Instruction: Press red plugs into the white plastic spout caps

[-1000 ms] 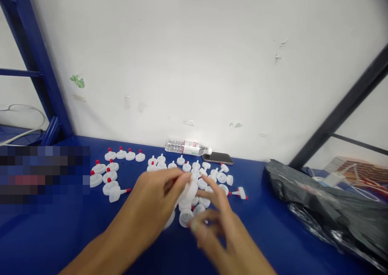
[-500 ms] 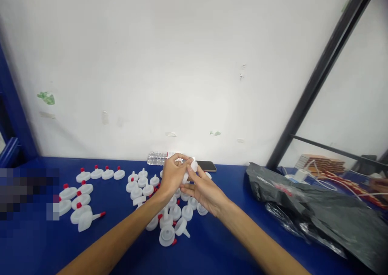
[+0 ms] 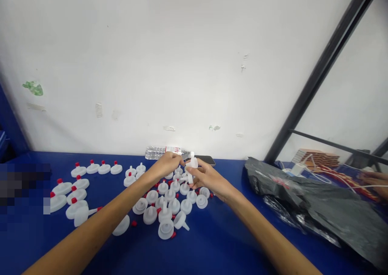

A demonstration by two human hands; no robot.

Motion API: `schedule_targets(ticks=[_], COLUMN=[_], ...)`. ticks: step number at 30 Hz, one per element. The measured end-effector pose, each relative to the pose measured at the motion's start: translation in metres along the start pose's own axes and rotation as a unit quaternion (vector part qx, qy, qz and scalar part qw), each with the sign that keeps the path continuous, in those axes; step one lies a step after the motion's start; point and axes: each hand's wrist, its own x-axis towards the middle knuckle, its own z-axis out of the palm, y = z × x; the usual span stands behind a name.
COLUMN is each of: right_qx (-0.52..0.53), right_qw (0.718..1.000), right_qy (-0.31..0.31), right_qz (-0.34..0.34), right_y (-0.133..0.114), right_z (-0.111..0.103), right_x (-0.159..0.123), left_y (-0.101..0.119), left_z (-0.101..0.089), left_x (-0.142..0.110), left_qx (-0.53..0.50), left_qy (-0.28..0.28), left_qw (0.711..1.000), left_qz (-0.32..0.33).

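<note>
My right hand (image 3: 210,180) is closed on a white plastic spout cap (image 3: 191,171), its wide part up and its spout pointing down between thumb and fingers. Just left of it, my left hand (image 3: 170,164) is curled with bent fingers over the back of the pile; whatever its fingertips pinch, if anything, is hidden. Below both hands lies a pile of white spout caps (image 3: 174,206), some upright, some tipped over. Small red tips (image 3: 134,223) lie among them. At the left, several spout caps with red tips fitted (image 3: 77,195) stand in rows.
A clear water bottle (image 3: 155,152) lies along the wall behind my hands, with a dark phone (image 3: 206,160) to its right. A dark grey plastic bag (image 3: 315,206) covers the table's right side. Beyond the black post (image 3: 321,77) are cables and another person's hand (image 3: 376,182).
My hands came together around a white spout cap, then parted slightly. The right hand keeps the cap, while the left has shifted a little left. The camera view has turned to the right.
</note>
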Motion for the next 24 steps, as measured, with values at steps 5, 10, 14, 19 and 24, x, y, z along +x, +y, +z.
schedule_targets(ticks=[5,10,14,19,24], right_qx=[-0.159,-0.247,-0.284,-0.351,-0.393], right_qw=[0.986,0.965,0.954,0.931,0.915], right_qy=[-0.023,-0.004,-0.002,0.001,-0.004], right_qz=[-0.049,-0.089,-0.097,-0.101,-0.090], right_y=[0.000,0.002,0.002,0.004,0.004], right_z=[-0.008,-0.015,-0.021,-0.022,-0.022], right_x=[-0.001,0.000,-0.002,-0.002,-0.002], left_y=[0.012,0.032,0.036,0.038,0.052], left_z=[-0.005,-0.004,-0.004,-0.012,-0.041], left_x=[-0.006,-0.018,-0.021,-0.017,-0.024], left_qx=[0.073,0.095,0.104,0.139,0.205], left_qy=[-0.066,-0.096,-0.106,-0.098,-0.036], left_qw=[0.994,0.988,0.986,0.985,0.977], left_qz=[-0.057,-0.079,-0.071,-0.028,0.043])
